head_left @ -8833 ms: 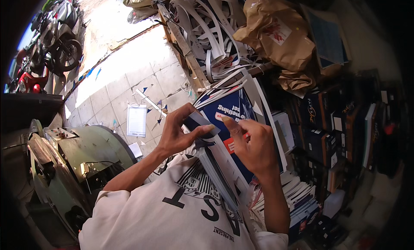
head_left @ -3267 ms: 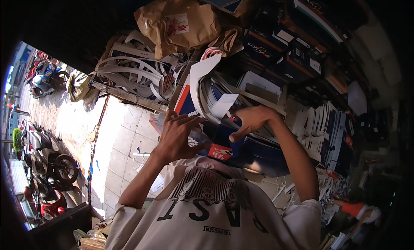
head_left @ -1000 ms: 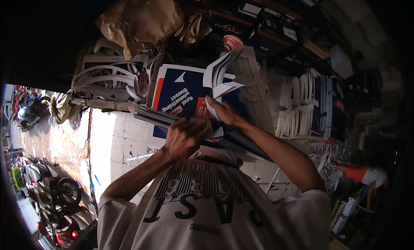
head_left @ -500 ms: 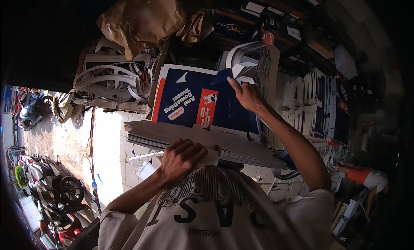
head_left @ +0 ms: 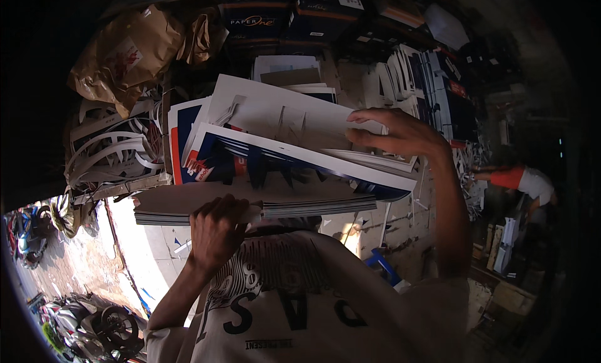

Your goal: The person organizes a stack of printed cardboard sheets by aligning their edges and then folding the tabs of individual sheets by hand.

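My left hand (head_left: 216, 228) is closed on the near edge of a thick stack of printed card sheets (head_left: 313, 206), beside a small pale piece at its fingers. On the stack a white-backed sheet (head_left: 263, 106) lies tilted, with slits and loose cut flaps in it. Its near strip (head_left: 313, 156) is folded or bent, showing dark blue print beneath. My right hand (head_left: 397, 131) is at the right end of this sheet, fingers stretched and thumb apart; whether it touches the sheet is hard to tell. A blue and red printed sheet (head_left: 178, 137) shows at the left.
At the left stands a wooden crate (head_left: 113, 191) of white offcut strips (head_left: 113, 144), with a brown paper bag (head_left: 134, 56) above. Dark cartons (head_left: 256, 21) line the back. More card stacks (head_left: 432, 93) stand right, near another person (head_left: 532, 184). Motorbikes (head_left: 94, 325) are parked lower left.
The view has shifted right. My right hand has let go of the blue corner and opened; a white-backed sheet now lies across the printed ones. My left hand keeps its hold on the stack.
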`<state>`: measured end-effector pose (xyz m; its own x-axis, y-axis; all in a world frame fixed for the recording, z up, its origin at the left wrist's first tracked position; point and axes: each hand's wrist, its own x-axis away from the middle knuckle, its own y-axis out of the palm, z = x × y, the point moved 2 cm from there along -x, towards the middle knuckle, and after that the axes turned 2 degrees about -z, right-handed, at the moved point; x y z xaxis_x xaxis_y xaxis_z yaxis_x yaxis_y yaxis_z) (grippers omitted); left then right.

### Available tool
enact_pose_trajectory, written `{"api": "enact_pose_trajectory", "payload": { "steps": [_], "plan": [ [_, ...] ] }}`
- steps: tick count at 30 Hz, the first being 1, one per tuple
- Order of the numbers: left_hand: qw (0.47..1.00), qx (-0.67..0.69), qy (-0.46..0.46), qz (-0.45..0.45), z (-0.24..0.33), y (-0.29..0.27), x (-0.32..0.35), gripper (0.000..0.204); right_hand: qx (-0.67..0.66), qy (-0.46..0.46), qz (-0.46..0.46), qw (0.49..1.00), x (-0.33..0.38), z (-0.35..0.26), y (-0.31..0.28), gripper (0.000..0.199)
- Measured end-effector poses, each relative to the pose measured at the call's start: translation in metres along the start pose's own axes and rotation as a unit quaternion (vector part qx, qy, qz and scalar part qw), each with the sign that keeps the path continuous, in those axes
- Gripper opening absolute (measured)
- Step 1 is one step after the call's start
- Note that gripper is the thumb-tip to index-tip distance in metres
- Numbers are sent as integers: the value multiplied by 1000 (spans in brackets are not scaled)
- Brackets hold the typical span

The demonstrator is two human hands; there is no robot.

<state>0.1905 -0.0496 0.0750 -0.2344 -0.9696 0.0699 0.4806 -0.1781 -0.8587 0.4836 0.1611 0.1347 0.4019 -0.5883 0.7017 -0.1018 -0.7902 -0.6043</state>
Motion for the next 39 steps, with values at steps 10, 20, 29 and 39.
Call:
{"api": "enact_pose_trajectory", "payload": {
  "steps": [10,20,29,39],
  "plan": [
    [999,-19,26,14,-11,-6,-11,35,-365,-155,348,850,40,149,163,19],
    [980,-190,-63,-15,-3,-74,13,62,-292,-195,433,830,-1,90,172,36],
    [988,0,125,-95,133,21,-172,79,-261,-218,248,907,35,84,122,29],
    [987,12,104,-126,137,56,-171,61,-303,-374,131,867,-20,138,79,43]
  ]
}}
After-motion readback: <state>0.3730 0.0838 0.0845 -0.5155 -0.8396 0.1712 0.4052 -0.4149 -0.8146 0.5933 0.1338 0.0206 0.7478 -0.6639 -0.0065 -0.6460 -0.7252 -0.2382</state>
